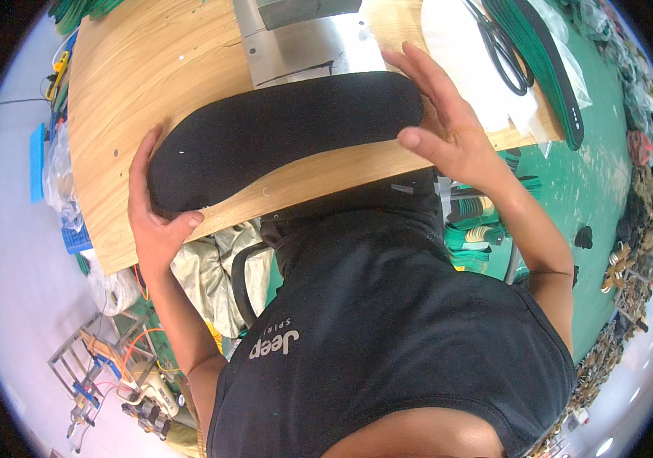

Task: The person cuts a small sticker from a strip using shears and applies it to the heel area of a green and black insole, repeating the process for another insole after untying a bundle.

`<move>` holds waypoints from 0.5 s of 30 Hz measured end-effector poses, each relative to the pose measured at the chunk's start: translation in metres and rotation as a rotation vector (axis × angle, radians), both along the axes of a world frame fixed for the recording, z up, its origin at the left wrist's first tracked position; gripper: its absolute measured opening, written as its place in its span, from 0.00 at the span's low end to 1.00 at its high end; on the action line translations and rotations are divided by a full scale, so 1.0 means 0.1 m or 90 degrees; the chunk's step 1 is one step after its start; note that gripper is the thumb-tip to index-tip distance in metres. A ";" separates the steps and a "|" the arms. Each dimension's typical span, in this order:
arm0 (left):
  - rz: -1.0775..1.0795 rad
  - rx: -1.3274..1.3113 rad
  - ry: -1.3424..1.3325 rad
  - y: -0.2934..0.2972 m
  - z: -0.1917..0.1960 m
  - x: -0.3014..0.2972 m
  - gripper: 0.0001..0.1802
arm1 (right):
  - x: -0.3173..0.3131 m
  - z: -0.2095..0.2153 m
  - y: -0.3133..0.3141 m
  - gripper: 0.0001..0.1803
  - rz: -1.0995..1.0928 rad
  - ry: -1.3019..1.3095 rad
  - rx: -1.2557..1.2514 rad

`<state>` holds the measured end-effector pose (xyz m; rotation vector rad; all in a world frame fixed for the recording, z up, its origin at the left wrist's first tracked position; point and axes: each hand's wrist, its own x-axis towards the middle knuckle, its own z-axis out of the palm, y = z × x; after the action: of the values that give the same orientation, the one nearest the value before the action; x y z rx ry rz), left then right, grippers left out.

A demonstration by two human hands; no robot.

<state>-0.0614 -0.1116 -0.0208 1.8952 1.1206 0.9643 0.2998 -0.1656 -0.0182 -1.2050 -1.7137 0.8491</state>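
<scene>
A long black insole [288, 122] lies along the near edge of the wooden table [159, 53], its dark top side up. My left hand [151, 221] wraps its left end, fingers along the outer rim and thumb on the near side. Around the right end curves my right hand [460, 141], its fingers at the far side and its thumb at the near edge. Just beyond the insole is a shiny metal plate [307, 57] with a grey block [310, 11] on it. Whether more layers lie under the insole, I cannot tell.
At the table's right, a stack of green and black insoles [551, 76] lies beside a white sheet [448, 34] and a black looped thing [509, 57]. More green-edged stacks [470, 233] sit below the table. Crumpled pale cloth [197, 267] hangs under the left front edge.
</scene>
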 end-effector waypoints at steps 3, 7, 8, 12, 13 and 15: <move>-0.009 -0.035 0.003 -0.01 -0.01 -0.07 0.57 | 0.05 0.09 0.00 0.41 0.016 -0.137 0.004; -0.005 -0.066 0.032 0.00 -0.01 -0.10 0.55 | 0.06 0.02 0.03 0.42 0.007 -0.134 0.006; -0.004 -0.071 0.030 0.00 -0.01 -0.10 0.55 | 0.07 0.01 0.03 0.42 0.005 -0.132 -0.002; -0.035 -0.017 0.080 0.03 0.01 -0.21 0.56 | 0.05 0.09 -0.01 0.44 -0.024 -0.170 0.035; -0.025 -0.019 0.084 0.02 0.01 -0.22 0.58 | 0.05 0.11 -0.02 0.44 -0.027 -0.200 0.044; -0.007 -0.033 0.094 -0.01 0.03 -0.19 0.60 | 0.05 0.12 -0.02 0.44 -0.033 -0.258 0.061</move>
<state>-0.0809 -0.1129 -0.0181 1.9535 1.2073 0.7914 0.3046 -0.1676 -0.0066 -1.4181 -2.0067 0.5062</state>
